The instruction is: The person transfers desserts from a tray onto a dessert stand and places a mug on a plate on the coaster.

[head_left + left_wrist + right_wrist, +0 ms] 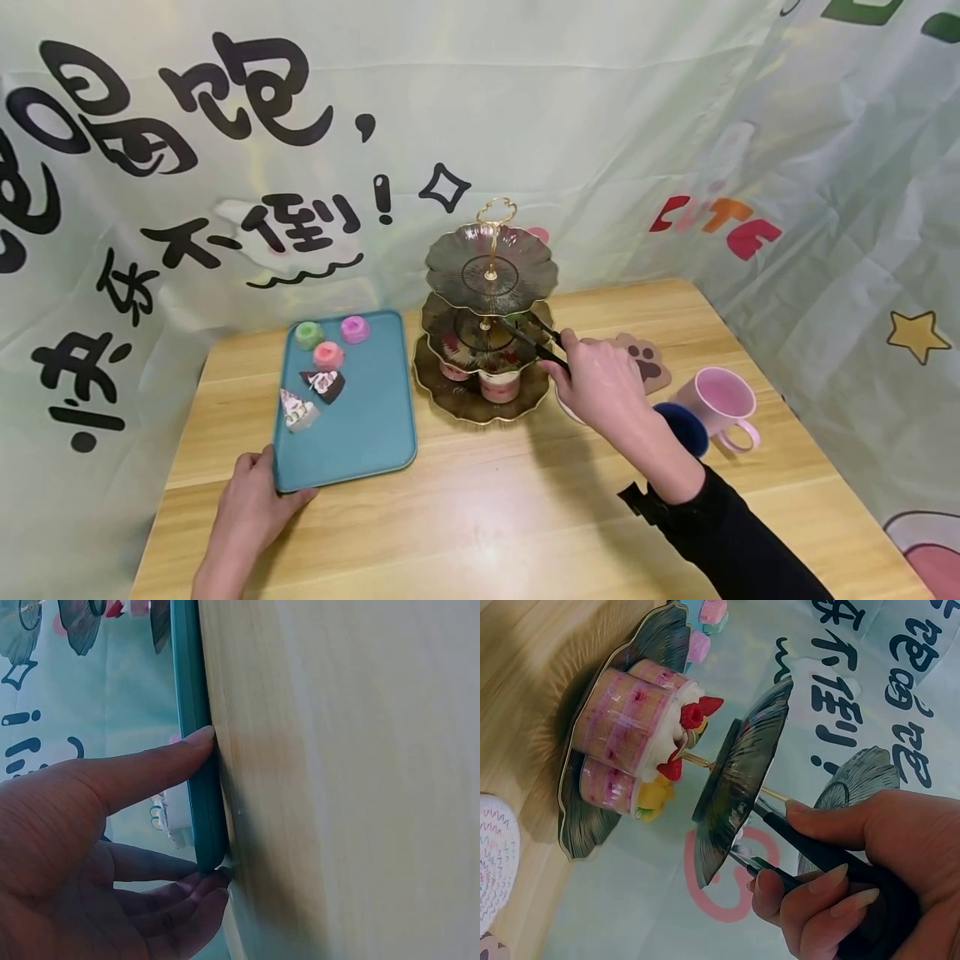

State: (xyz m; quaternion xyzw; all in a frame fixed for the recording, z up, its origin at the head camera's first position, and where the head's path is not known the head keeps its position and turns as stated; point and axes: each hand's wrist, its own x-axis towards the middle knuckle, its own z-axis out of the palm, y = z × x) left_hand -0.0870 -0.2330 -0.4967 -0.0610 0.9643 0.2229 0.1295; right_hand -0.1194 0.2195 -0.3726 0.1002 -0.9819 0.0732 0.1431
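Observation:
My right hand grips black tongs, whose tips reach over the middle tier of a three-tier dark, gold-rimmed dessert stand. A small pale thing shows by the tips, and I cannot tell whether they pinch it. On the bottom tier stand several clear cups of layered cake topped with cream and fruit. With thumb and fingers, my left hand holds the near left corner of a blue tray. That tray carries green, coral and purple donuts and two cake slices.
Right of the stand lie a brown paw-shaped coaster and a pale coaster with coloured marks. A pink mug and a dark blue cup stand near my right forearm. Printed fabric hangs behind the table.

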